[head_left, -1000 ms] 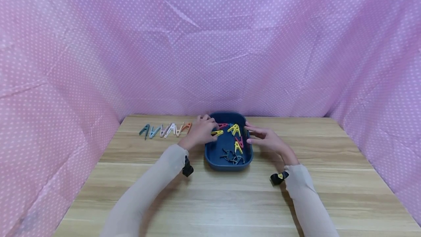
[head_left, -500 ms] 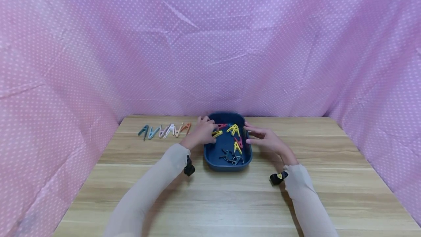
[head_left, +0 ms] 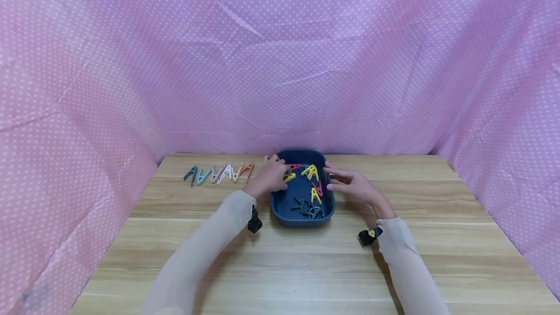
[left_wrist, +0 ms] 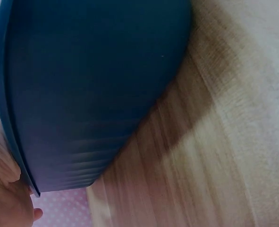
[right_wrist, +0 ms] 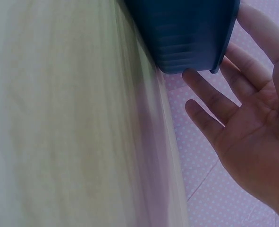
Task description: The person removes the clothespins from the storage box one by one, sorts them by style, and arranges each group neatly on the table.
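Observation:
A dark blue rectangular tray [head_left: 302,224] stands near the table's far edge in the head view. My left hand [head_left: 270,175] lies over its left rim, thumb and forefinger reaching inside beside a yellow clothespin [head_left: 289,177]. In the left wrist view those fingertips are hidden behind the tray wall. At the right rim, my right hand [head_left: 356,186] touches the tray with loosely spread fingers, also visible in the right wrist view. Inside lie more yellow clothespins [head_left: 310,172], red clothespins [head_left: 318,189] and dark clips with rings [head_left: 302,204].
Several clothespins form a row left of the tray, from a dark teal clothespin [head_left: 191,174] to an orange clothespin [head_left: 248,169]. The wooden table [head_left: 302,271] is backed by a pink dotted cloth [head_left: 297,86].
My left wrist has shifted slightly to the right while its fingers stay at the rim. My right hand and the clothespins keep nearly the same places.

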{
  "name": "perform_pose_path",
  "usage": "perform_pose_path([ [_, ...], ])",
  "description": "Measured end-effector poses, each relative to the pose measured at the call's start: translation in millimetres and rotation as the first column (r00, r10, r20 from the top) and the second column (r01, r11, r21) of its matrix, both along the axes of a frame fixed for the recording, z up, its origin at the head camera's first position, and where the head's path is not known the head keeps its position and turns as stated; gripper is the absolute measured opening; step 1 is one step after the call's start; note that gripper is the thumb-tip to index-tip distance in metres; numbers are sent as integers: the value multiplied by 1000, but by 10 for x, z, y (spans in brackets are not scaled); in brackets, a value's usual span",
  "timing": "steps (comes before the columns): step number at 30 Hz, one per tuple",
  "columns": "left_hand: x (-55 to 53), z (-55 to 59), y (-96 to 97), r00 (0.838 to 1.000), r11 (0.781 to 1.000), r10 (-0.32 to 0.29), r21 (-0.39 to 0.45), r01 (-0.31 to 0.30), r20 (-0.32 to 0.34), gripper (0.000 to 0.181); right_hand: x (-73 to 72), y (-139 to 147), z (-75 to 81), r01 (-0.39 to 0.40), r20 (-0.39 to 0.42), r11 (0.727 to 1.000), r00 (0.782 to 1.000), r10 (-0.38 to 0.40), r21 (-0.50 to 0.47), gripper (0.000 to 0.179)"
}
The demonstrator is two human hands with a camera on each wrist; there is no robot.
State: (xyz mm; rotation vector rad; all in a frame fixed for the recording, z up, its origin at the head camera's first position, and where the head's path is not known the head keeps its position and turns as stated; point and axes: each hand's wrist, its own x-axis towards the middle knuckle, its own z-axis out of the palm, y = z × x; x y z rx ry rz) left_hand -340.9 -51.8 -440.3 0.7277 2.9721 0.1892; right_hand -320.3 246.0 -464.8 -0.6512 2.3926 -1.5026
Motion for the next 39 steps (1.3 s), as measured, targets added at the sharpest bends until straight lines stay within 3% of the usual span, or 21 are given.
perform_pose_path([
  [9, -2, -24, 9, 1000, 999, 24, 25, -24, 21, 41, -10, -1, 26, 5, -6, 1000, 1000, -5, 13, 63],
  [27, 30, -29, 19, 1000, 999, -7, 37, 7, 1, 36, 21, -15, 46, 6, -18, 1000, 1000, -6, 19, 62],
  [39, 26, -64, 18, 999, 997, 26, 71, -29, 41, 36, 33, -18, 29, 15, -2, 1000, 1000, -15, 21, 62],
])
